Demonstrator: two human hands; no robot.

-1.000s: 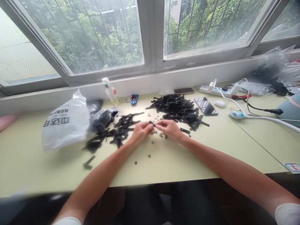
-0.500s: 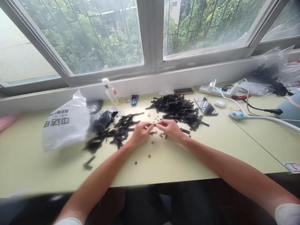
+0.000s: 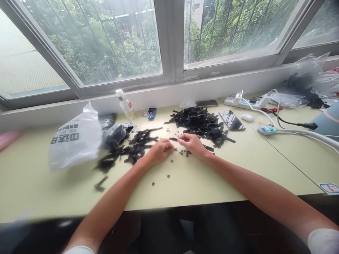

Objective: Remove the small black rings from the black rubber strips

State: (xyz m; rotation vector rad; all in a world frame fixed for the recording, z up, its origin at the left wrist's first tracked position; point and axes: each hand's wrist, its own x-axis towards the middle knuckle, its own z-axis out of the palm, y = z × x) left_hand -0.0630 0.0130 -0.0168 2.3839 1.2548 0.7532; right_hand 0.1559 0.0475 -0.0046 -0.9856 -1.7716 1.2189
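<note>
My left hand (image 3: pixel 159 151) and my right hand (image 3: pixel 191 144) rest close together on the pale green table (image 3: pixel 238 169). My right hand pinches one end of a small black strip (image 3: pixel 173 139) that sticks out to the left. My left hand's fingers curl down onto small dark round pieces (image 3: pixel 182 152) scattered between the hands; whether it holds one I cannot tell. A big pile of black strips (image 3: pixel 200 123) lies just beyond my right hand. A looser spread of black strips (image 3: pixel 132 146) lies left of my left hand.
A white plastic bag (image 3: pixel 75 139) and a clear bag of dark pieces (image 3: pixel 115 134) sit at the left. A small bottle (image 3: pixel 125 104) stands by the sill. A phone (image 3: pixel 231 120), power strip (image 3: pixel 243 102), cables and more bags lie at the right.
My hands have come apart: the left hand let go of the strip and dropped onto the small round pieces, while the right keeps the strip.
</note>
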